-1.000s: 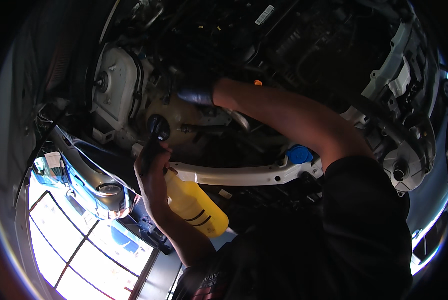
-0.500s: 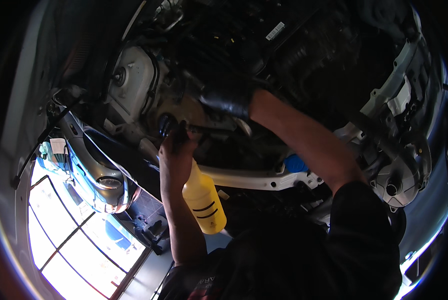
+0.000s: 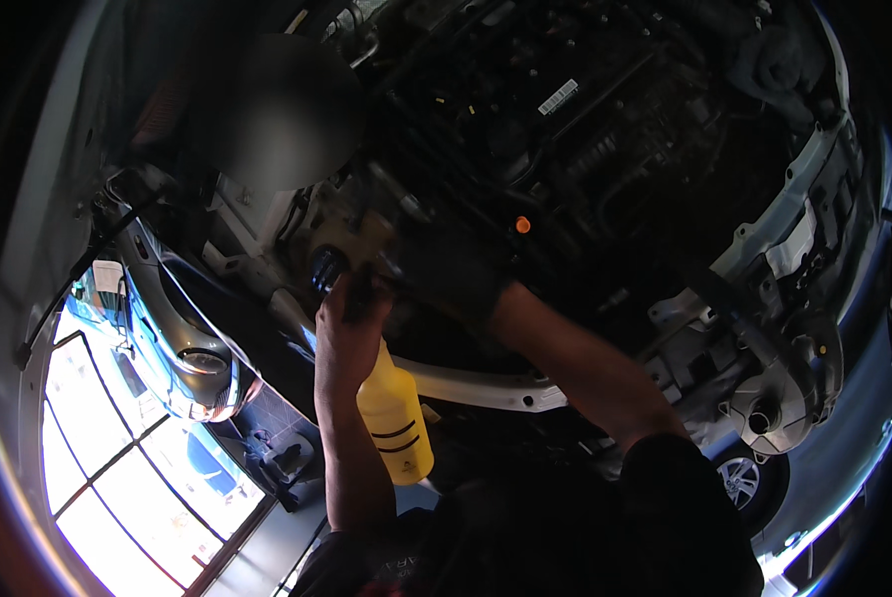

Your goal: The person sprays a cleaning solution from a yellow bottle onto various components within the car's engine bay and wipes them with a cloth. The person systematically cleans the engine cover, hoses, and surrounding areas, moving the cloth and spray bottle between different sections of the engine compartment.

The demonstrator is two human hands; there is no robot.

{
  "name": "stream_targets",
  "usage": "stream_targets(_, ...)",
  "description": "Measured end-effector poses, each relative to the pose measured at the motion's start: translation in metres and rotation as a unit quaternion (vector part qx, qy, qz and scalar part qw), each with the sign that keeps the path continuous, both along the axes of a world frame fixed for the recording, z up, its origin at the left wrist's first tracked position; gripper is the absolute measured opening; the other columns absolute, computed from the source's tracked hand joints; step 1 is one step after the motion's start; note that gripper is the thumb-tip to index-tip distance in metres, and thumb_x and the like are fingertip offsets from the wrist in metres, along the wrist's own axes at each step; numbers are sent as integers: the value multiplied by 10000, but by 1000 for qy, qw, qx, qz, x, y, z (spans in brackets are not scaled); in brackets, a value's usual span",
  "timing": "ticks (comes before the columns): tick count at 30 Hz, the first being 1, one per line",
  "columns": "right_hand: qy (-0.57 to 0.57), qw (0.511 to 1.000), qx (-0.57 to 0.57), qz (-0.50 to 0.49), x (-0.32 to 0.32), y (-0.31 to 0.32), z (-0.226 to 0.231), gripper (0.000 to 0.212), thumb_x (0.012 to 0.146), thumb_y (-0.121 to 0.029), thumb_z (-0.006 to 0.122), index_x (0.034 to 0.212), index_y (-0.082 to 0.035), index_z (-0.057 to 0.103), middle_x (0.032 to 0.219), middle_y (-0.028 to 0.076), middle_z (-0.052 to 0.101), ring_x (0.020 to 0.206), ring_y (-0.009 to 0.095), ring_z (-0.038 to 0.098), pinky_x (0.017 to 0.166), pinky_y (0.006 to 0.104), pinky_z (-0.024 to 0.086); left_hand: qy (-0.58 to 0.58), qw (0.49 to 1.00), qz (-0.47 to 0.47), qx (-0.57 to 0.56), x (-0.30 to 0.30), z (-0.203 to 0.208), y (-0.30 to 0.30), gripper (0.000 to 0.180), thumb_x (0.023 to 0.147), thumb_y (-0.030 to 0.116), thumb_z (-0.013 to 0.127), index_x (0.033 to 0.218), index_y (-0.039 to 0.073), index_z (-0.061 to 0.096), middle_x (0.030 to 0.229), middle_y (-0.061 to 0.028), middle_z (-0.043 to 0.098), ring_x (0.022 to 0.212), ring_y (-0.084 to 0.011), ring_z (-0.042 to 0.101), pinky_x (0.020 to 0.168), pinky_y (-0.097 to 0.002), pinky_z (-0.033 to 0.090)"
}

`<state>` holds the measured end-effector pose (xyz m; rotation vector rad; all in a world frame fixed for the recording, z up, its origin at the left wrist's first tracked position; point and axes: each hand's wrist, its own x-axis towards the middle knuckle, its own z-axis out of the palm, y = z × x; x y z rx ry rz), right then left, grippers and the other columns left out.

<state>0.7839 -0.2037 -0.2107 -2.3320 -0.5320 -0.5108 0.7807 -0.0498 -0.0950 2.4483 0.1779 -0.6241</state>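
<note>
One yellow bottle (image 3: 396, 428) with two black stripes hangs from my left hand (image 3: 352, 310), which is closed around its top end. My fingers cover that end, so its shape there is hidden. The body of the bottle lies on the near side of my fist and a little to the right, tilted slightly, base toward me. Just left of my knuckles is a ribbed black cap (image 3: 327, 269), beside a tan tank (image 3: 361, 237) on the far side. My right hand (image 3: 456, 274), in a dark glove, reaches in from the right, close to the left one; it is too dark and blurred to tell how far its fingers are open. A pale crossbar (image 3: 481, 387) runs rightward from behind the bottle. Farther right sits an orange ring (image 3: 523, 225), with a barcode label (image 3: 558, 97) at the far side.
</note>
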Motion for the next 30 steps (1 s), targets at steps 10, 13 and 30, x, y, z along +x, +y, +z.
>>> stream_targets(10,-12,994,-105,36,47,19,24,184,817,-183,639,924,-44,695,797,136,691,673,320,682,741,485,560,6,994,82,-66,1,-6,22,260,788,117,658,1021,4,659,796,-30,651,713,-100,558,691,-251,449)
stream_targets(13,-44,993,-107,-11,60,10,19,203,831,-185,647,967,-41,691,838,147,696,707,329,682,760,478,555,3,995,62,-79,-1,-11,33,273,787,127,665,1024,-9,655,799,-37,652,733,-106,579,699,-252,453)
stream_targets(30,-9,963,130,-235,-62,-104,97,294,862,43,679,1147,-27,679,994,149,717,878,281,700,792,344,561,-29,995,59,-77,-11,-3,28,360,862,209,681,1106,-50,628,846,-143,685,762,-189,638,735,-341,514)
